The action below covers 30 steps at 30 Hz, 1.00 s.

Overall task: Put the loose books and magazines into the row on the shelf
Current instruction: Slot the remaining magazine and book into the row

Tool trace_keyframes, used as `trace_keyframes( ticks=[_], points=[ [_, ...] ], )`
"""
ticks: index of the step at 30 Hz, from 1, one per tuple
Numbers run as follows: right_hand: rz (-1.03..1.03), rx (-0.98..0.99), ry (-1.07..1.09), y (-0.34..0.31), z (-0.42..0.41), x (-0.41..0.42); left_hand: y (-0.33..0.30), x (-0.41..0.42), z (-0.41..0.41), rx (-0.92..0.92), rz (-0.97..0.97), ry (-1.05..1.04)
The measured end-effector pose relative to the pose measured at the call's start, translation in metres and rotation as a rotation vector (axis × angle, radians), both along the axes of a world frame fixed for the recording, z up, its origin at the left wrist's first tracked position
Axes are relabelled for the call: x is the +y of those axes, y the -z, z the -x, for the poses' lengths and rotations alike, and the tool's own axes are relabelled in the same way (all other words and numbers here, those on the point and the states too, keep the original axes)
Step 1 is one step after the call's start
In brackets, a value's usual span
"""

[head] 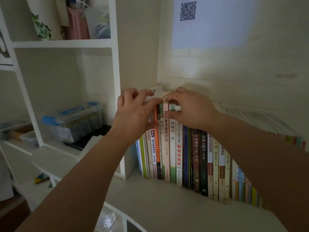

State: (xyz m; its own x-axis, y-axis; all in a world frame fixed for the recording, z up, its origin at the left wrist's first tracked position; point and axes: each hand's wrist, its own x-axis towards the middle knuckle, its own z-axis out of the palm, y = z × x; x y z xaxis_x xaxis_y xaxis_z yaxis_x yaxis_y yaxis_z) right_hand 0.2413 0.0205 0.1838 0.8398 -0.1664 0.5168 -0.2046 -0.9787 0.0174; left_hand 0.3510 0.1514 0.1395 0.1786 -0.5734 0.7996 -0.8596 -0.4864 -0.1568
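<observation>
Books (184, 156) stand upright in a row along the shelf (150, 198) at centre frame, spines toward me, running off to the lower right. I see my left hand (133, 113) on the top edges of the books at the left end of the row, fingers curled over them and thumb pressed against the spines. My right hand (190, 109) sits just beside it, fingers bent down over the tops of the next few books, with the thumb on the face of a pale green spine (173, 148). The two hands nearly touch above an orange spine (155, 131). At middle left, in the neighbouring cubby, a clear box with a blue lid (73, 121) rests. A sheet with a QR code (188, 10) hangs on the wall at upper right.
</observation>
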Motion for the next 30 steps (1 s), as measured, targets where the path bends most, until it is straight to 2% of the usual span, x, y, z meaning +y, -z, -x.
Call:
trace_keyframes(
  ticks=[8,16,21,25,30],
  points=[
    [-0.140,0.020,-0.048,-0.002,-0.001,-0.006,0.004,-0.002,0.000,0.050,0.059,0.068],
    [-0.151,0.020,-0.056,0.000,0.000,-0.008,0.017,-0.005,-0.005,0.050,0.150,0.161],
    [-0.146,0.006,-0.080,0.000,-0.001,-0.011,0.034,-0.009,0.001,0.199,0.252,0.210],
    [-0.123,0.008,-0.070,0.002,-0.001,-0.008,0.050,-0.010,0.014,0.417,0.298,0.287],
    [-0.044,-0.037,-0.023,0.006,-0.005,-0.003,0.054,-0.009,0.014,0.456,0.286,0.302]
  ],
)
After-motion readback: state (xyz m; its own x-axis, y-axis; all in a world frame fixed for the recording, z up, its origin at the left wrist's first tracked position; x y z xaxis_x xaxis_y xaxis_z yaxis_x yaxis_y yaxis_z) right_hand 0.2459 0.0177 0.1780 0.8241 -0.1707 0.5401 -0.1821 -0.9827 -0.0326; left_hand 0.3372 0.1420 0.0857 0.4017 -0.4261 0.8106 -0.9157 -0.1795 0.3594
